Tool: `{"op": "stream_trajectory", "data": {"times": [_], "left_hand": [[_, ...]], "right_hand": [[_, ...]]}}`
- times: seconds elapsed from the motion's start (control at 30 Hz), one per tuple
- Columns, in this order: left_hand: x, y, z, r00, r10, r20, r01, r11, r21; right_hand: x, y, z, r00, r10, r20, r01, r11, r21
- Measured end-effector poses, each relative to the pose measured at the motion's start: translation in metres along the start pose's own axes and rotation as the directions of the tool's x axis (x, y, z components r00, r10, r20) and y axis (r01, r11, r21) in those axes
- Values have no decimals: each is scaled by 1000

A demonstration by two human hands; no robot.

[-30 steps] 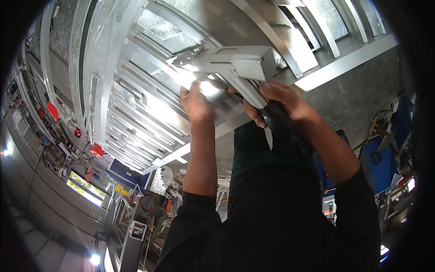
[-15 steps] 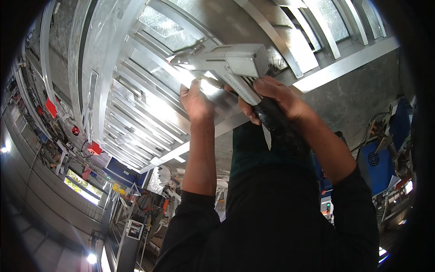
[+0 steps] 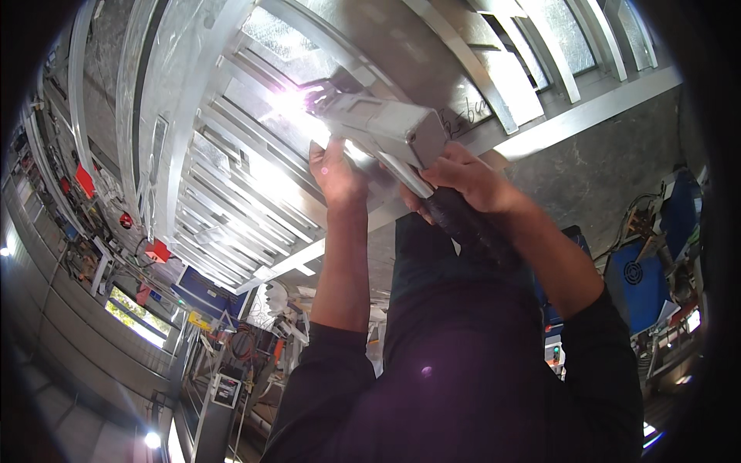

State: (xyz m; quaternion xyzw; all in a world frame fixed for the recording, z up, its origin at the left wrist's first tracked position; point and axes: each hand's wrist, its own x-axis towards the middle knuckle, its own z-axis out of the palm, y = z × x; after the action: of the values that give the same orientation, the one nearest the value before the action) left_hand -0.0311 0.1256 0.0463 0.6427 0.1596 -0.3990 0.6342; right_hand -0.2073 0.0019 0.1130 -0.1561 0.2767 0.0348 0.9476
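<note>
One grey gun-shaped tool [image 3: 386,127], over one large slatted metal frame [image 3: 602,112]. Two hands, apart from each other: right hand [image 3: 471,181] clamped round the gun's grip, where one black sleeve [image 3: 467,224] trails off the lower end; left hand [image 3: 338,177] just below the gun's front end, thumb and fingertips drawn in, can't tell if they grip anything, glare there. One bright flash [image 3: 289,104] at the gun's tip. Frame slats left of gun: eight at least, full count lost in glare. Far left of gun: at least three red items [image 3: 158,251]. Well right of gun: one blue casing with one round grille [image 3: 633,272].
</note>
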Motion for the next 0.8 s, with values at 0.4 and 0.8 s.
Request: {"op": "stream_trajectory", "data": {"times": [0.4, 0.8], "left_hand": [[-4, 4, 10, 999, -4, -33, 2, 999, -40], [9, -10, -4, 988, 36, -148, -31, 999, 36]], "right_hand": [[-2, 7, 2, 998, -62, 29, 64, 995, -82], [-63, -10, -9, 985, -174, 14, 174, 975, -138]]}}
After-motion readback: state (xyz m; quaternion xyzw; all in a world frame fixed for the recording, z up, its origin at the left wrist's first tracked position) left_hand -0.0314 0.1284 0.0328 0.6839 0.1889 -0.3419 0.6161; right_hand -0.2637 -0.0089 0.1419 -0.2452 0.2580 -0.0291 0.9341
